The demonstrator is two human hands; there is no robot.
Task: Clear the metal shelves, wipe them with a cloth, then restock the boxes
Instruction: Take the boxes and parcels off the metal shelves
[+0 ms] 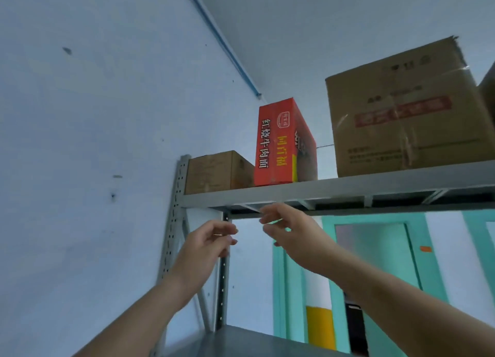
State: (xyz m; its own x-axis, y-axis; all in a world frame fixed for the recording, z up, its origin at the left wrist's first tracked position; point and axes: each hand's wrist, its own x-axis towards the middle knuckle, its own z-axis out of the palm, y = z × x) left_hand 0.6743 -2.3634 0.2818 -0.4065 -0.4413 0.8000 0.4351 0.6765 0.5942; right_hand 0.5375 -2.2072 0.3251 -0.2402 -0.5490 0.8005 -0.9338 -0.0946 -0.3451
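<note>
You are holding both hands up, just under the front edge of the top shelf. Your left hand and your right hand are both released. The fingers are hanging loosely curled, grasping nothing, and are touching neither the shelf nor any box.

The boxes are standing on this top shelf. A small brown box is at the left end, beside the upright post. A red box is standing on its end just right of it, near the front edge. A large brown box is further to the right.

I am judging that the red box is the one to take down now, because it is directly above your hands. It is tall and narrow, so it may be tipping toward you when pulled. You are doing better if you are taking it low, one hand on each side, and sliding it forward slowly before one hand is going under its base.

On the red box, white characters are running down the side: 红烧牛肉面. The yellow characters beside them are too blurred for me to read. The large brown box is carrying a red printed band and clear tape, and that print is also too blurred to read.
</note>
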